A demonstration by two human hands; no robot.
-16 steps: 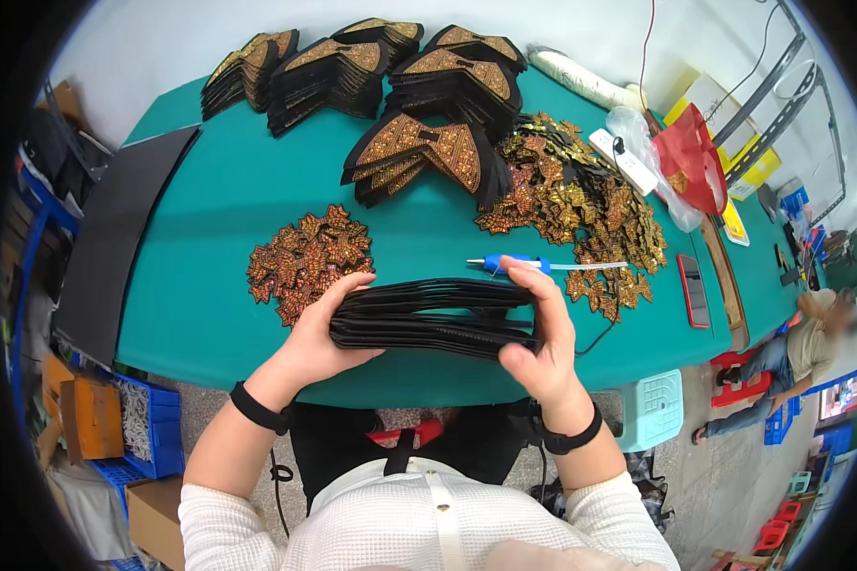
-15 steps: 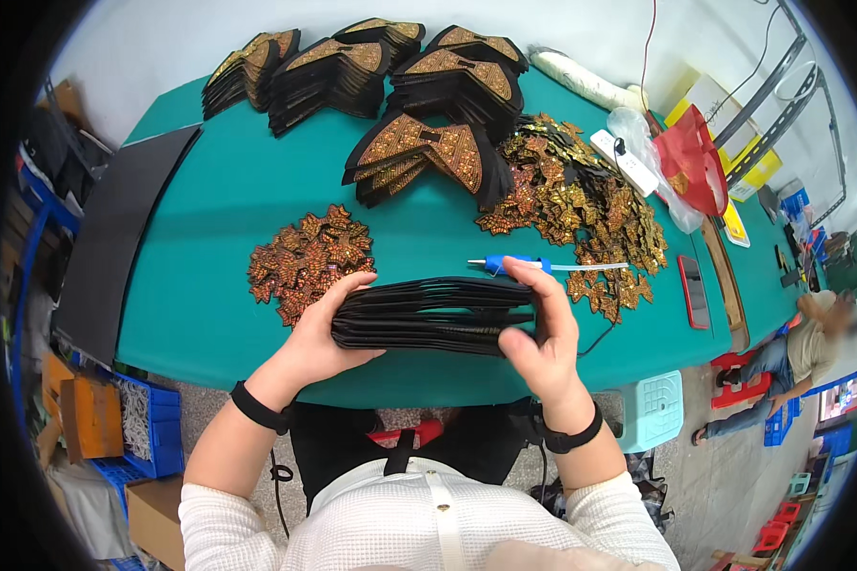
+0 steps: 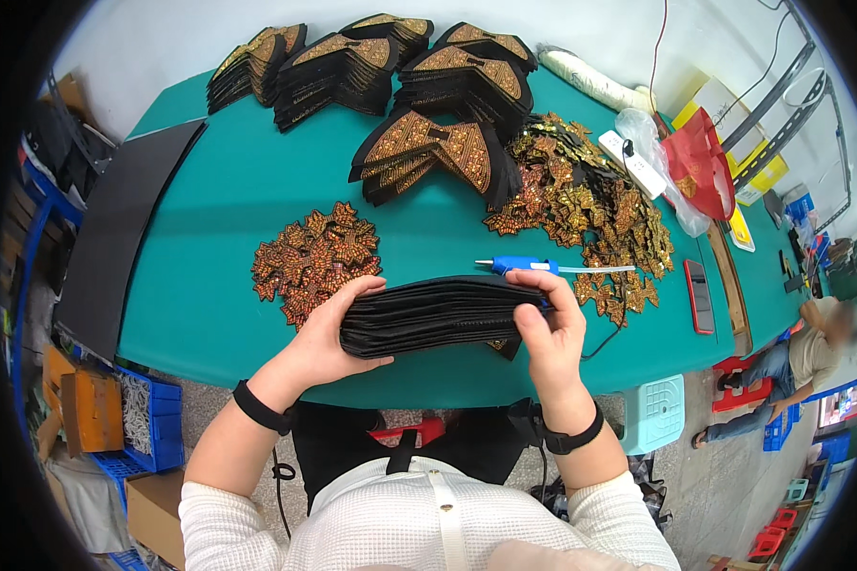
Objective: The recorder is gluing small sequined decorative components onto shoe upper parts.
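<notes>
A thick stack of thin black pieces (image 3: 428,320) is held edge-on between my hands above the near side of the green table. My left hand (image 3: 326,331) grips its left end, fingers over the top and thumb side toward me. At the right end my right hand (image 3: 554,328) closes around the stack, its fingers behind and the thumb in front. A dark corner with a bit of gold pattern pokes out under the right end. Just beyond the stack lie a blue hot glue gun (image 3: 519,265) with a white glue stick and a pile of red-gold sequined bow-shaped patches (image 3: 316,257).
Several stacks of black and gold bow-shaped pieces (image 3: 438,157) stand at the back. To the right are a heap of gold patches (image 3: 590,200), a white power strip (image 3: 631,164), a red bag (image 3: 697,164) and a phone (image 3: 698,297). Black sheets (image 3: 143,228) cover the left end.
The stack's fanned layers have come closer together, and its right end sits slightly higher. A patterned corner now shows beneath it. Both hands keep their hold.
</notes>
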